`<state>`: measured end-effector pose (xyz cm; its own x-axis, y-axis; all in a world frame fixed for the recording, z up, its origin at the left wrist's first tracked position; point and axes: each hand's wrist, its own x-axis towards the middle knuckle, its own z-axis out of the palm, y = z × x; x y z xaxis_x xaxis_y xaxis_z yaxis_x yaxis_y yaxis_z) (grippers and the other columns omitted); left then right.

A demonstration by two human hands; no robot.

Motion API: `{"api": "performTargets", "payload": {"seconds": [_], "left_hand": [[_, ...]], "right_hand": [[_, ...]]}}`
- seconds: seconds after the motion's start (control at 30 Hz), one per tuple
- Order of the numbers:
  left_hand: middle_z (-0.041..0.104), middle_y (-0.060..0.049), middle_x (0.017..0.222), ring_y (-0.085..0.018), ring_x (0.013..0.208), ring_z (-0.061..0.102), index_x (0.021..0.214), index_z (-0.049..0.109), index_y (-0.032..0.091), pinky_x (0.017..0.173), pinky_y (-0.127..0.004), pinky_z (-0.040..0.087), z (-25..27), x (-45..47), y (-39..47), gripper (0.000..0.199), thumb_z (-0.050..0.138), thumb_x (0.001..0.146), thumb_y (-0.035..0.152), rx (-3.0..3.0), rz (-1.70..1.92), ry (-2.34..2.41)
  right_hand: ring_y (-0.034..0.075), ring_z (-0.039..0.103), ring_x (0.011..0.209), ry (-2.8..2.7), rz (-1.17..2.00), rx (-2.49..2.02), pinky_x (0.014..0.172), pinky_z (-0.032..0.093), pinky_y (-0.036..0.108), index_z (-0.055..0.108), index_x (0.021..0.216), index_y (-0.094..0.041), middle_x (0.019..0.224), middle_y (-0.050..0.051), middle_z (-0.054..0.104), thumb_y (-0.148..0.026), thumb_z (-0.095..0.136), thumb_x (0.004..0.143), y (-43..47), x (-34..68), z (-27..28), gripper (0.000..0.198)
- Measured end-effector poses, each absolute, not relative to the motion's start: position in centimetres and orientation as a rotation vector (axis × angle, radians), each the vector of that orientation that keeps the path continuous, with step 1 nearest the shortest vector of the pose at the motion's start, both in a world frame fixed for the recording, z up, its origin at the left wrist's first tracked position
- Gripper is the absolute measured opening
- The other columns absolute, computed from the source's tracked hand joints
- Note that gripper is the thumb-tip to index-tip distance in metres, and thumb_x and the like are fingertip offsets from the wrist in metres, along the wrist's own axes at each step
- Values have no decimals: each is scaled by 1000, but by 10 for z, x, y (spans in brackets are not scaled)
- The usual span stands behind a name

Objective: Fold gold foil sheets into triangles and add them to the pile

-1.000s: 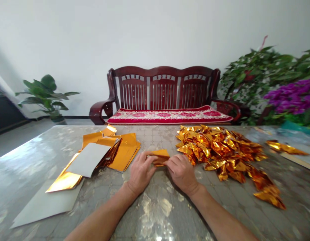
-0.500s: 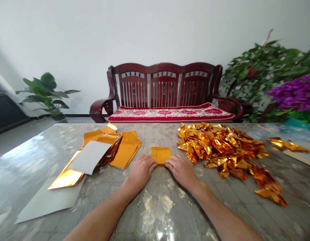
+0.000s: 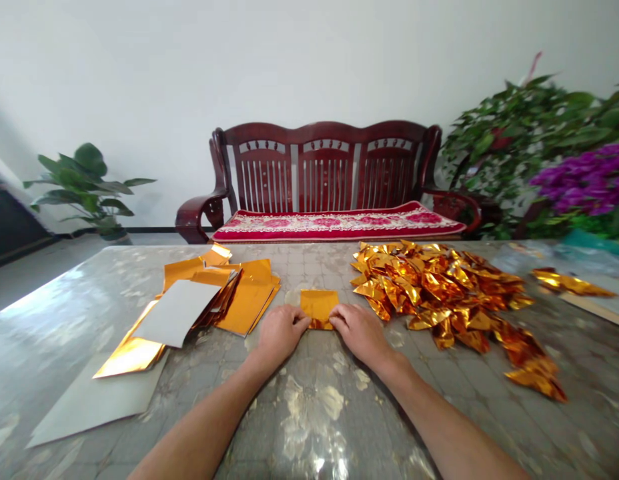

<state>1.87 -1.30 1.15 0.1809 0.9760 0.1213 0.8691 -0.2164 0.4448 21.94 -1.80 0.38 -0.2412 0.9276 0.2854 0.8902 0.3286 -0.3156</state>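
The left hand (image 3: 281,329) and right hand (image 3: 359,331) are pinching the near corners of a gold foil sheet (image 3: 319,305) lying on the table (image 3: 309,373) between them; it is probably feeling light, slick and easily creased, its edges likely offering the best hold, though its fold is showing unclearly

The left forearm (image 3: 204,413) and right forearm (image 3: 439,417), both bare, rise from the lower edge and slant inward, nearly mirroring each other. Both wrists look close to straight. The left grip (image 3: 282,330) and right grip (image 3: 360,331) face each other (a small gap separates the 2), backs turned up and outward. On each, the fingers curl inward and meet the thumb in a pinch.
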Motion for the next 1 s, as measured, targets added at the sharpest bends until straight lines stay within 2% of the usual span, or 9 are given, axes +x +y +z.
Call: {"api": "performTargets", "payload": {"seconds": [0.27,0.53,1.0], "left_hand": [[63,0,68,-15,70,56,65,67,20,63,-25,30,11,16,-9,29,57,87,36,2189,541,1829],[68,-4,84,-20,86,60,72,68,20,74,-27,37,12,16,-10,25,55,87,35,2236,483,1904],[66,-8,97,-25,97,57,76,69,19,82,-34,39,15,19,-14,26,55,87,39,2254,415,1991]], "right_hand": [[18,62,86,-2198,101,-1623,72,36,28,68,86,-25,86,1,72,-27,57,92,-18,217,4,13],[19,62,87,-2201,95,-1619,73,36,29,68,86,-24,87,0,72,-26,58,91,-18,217,3,11],[19,60,89,-2254,79,-1670,74,33,29,66,88,-23,89,1,71,-28,57,92,-19,215,9,11]]}}
